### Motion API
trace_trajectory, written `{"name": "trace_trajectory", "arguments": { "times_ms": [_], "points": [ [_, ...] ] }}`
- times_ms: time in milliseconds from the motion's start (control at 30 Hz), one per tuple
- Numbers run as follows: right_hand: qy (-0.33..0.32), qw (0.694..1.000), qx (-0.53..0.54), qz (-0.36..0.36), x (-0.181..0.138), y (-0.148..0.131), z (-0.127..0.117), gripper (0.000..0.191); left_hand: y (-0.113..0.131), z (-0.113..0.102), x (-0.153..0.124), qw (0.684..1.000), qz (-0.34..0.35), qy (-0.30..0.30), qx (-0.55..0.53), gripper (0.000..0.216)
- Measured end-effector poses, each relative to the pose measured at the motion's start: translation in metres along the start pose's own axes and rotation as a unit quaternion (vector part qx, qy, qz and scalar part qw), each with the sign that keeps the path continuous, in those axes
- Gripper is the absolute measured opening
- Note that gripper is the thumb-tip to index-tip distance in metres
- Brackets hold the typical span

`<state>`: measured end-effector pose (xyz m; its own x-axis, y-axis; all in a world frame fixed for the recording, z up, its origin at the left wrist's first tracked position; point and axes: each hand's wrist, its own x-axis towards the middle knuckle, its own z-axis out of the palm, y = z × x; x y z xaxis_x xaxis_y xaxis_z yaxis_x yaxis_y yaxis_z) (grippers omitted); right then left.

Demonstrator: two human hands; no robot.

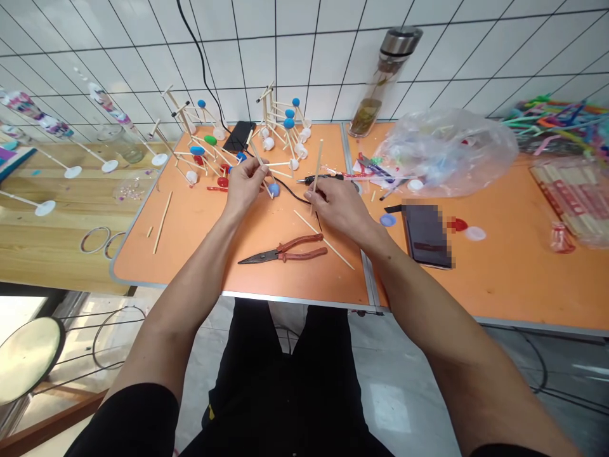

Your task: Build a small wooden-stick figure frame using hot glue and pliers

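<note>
My left hand (245, 184) is closed around a thin wooden stick with a blue bottle cap (274, 189) at its lower end, held just above the orange table (190, 222). My right hand (340, 206) pinches another wooden stick (316, 166) that stands nearly upright. A black soldering-type tool (316, 179) with a black cable lies between the two hands. Red-handled pliers (285, 249) lie on the table in front of my hands, and a loose stick (323, 240) lies beside them.
Stick-and-cap models (280, 133) stand at the back of the table near a black phone (238, 135). To the right are a clear plastic bag (442, 152), a glass bottle (385, 82), a dark phone (427, 235), loose caps and coloured straws (556, 120). A wooden table (57, 209) stands left.
</note>
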<state>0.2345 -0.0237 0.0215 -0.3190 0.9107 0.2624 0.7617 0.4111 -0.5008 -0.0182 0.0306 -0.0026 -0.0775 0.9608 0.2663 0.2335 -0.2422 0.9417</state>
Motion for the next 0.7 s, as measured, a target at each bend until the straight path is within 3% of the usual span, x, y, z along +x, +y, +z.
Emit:
{"name": "trace_trajectory", "arguments": {
  "times_ms": [233,467,700],
  "points": [
    [-0.031,0.999,-0.019,0.007,0.001,0.012,0.005,0.022,-0.019,-0.006,0.008,0.999,0.049,0.004,-0.007,0.036],
    [0.029,0.999,-0.029,0.006,0.004,0.010,0.006,0.027,-0.027,-0.008,0.012,0.997,0.078,-0.002,0.003,0.048],
    [0.043,0.999,-0.025,-0.017,0.005,0.010,0.017,0.026,-0.031,-0.004,0.014,0.994,0.105,-0.007,0.003,0.049]
  ]
}}
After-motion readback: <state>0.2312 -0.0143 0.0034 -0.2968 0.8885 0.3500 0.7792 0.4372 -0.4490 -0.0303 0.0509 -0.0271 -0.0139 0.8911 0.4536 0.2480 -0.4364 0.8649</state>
